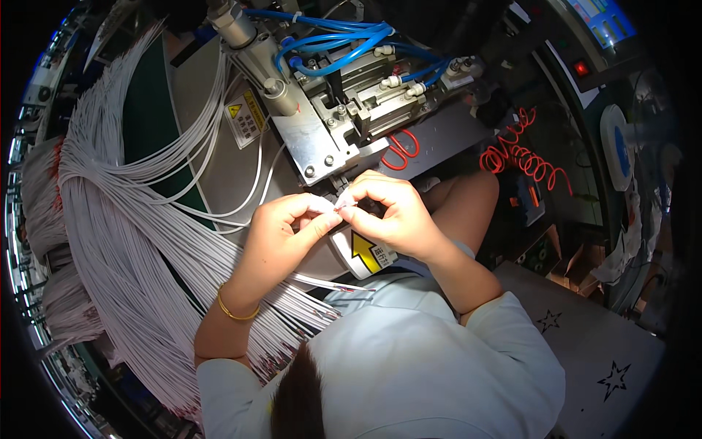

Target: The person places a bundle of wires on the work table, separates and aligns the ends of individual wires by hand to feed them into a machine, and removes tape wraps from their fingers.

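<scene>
Two hands meet at centre frame, just near of the machine. Left hand (281, 230) has thumb and forefinger pressed together on a thin white wire (338, 207); right hand (391, 212) pinches the same wire end from the other side, fingertips of both hands touching. The wire tip sits between the two pinches, right by the front edge of the metal press fixture (333, 132). One gold bangle (235, 313) on the left wrist.

One big bundle of white wires (124, 241) fans across the left side, too many to count; several loose strands arc from it toward the fixture, and a sheaf of stripped ends lies under the left forearm. Blue air hoses (344, 44) on the far side of the fixture, at least four, exact count unclear. One silver cylinder (241, 33) far left of the hoses. Two red coiled cords: one small (401, 148) just far of the right hand, one longer (523, 157) to the right. One yellow triangle warning sticker (245, 117), one yellow arrow label (363, 252) beneath the hands. One red lit button (581, 68) far right. Two star outlines on the grey surface (585, 344) near right.
</scene>
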`<state>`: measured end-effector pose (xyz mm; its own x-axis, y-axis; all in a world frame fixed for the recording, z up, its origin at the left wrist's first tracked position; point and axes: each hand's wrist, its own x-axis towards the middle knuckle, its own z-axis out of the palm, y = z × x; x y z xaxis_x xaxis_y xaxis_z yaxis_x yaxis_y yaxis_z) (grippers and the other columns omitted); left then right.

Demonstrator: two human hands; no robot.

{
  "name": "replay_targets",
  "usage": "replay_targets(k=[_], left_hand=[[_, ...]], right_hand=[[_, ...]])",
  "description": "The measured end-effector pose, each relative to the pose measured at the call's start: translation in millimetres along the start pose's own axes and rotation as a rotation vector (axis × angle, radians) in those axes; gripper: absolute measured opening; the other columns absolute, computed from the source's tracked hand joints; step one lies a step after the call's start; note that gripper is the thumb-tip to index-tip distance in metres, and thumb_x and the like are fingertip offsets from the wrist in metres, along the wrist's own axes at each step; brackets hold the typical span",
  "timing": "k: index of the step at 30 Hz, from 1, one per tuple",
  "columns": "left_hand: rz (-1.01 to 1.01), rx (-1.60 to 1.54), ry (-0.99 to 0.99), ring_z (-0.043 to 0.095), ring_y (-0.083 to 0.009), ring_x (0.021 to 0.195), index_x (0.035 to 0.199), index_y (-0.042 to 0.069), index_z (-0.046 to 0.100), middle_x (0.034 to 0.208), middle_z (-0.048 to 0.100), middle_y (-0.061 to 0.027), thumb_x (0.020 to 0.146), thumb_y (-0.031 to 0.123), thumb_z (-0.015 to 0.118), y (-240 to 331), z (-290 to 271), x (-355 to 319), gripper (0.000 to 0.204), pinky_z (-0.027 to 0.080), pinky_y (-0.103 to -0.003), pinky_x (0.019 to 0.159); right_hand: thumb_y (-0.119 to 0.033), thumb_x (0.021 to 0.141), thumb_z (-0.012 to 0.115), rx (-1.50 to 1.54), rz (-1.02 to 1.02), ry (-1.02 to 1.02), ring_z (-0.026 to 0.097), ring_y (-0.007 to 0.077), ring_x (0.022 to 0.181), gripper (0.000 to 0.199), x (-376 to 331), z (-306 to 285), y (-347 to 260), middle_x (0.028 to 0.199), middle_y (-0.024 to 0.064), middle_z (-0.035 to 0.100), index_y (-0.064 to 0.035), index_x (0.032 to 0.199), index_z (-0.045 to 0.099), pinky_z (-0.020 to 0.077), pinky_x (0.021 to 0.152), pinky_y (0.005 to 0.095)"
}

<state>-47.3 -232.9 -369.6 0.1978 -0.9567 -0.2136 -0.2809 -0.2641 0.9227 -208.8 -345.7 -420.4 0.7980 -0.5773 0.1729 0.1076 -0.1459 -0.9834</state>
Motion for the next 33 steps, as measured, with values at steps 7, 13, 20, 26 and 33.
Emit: replay_targets(k=[7,13,20,26,33], left_hand=[[0.018,-0.025,0.034,0.061,-0.0082,0.073,0.093,-0.002,0.068,0.078,0.067,-0.0037,0.086,0.007,0.069,-7,5,0,0.011,0.048,-0.022,0.069],[0.284,0.433,0.028,0.059,-0.0082,0.070,0.089,-0.003,0.066,0.076,0.066,-0.0036,0.089,0.006,0.065,-5,5,0,0.009,0.047,-0.023,0.065],[0.055,0.095,0.043,0.056,-0.0070,0.068,0.086,-0.003,0.063,0.073,0.063,-0.0022,0.091,0.004,0.060,-5,5,-2,0.009,0.046,-0.022,0.064],[0.104,0.021,0.106,0.043,-0.0061,0.054,0.086,0.000,0.066,0.068,0.057,-0.0025,0.085,0.006,0.066,-11,9,-3,0.006,0.036,-0.022,0.051],[0.266,0.440,0.175,0.052,-0.0176,0.054,0.089,0.004,0.069,0.065,0.056,-0.0056,0.081,0.012,0.071,-2,6,3,0.011,0.041,-0.030,0.051]], right_hand=[[-0.006,0.084,0.068,0.007,0.023,-0.054,0.060,0.0135,0.079,0.007,1,-7,-5,0.083,0.0069,0.066,0.0010,0.087,0.067,0.0478,0.072,0.0262],[-0.006,0.081,0.069,0.015,0.040,-0.024,0.061,0.0166,0.076,0.007,1,-4,-7,0.080,0.0084,0.065,0.0005,0.084,0.066,0.0469,0.072,0.0289],[-0.006,0.080,0.065,-0.373,-0.259,-0.003,0.057,0.0258,0.071,0.006,3,-4,-6,0.081,0.0125,0.062,-0.0016,0.079,0.061,0.0423,0.074,0.0336],[-0.010,0.086,0.059,-0.299,-0.211,0.075,0.055,0.0271,0.072,0.010,2,-2,-2,0.080,0.0115,0.059,-0.0007,0.083,0.058,0.0409,0.076,0.0338],[-0.012,0.091,0.055,-0.389,-0.264,0.114,0.052,0.0280,0.071,0.015,-2,9,11,0.077,0.0112,0.056,0.0001,0.083,0.055,0.0403,0.073,0.0359]])
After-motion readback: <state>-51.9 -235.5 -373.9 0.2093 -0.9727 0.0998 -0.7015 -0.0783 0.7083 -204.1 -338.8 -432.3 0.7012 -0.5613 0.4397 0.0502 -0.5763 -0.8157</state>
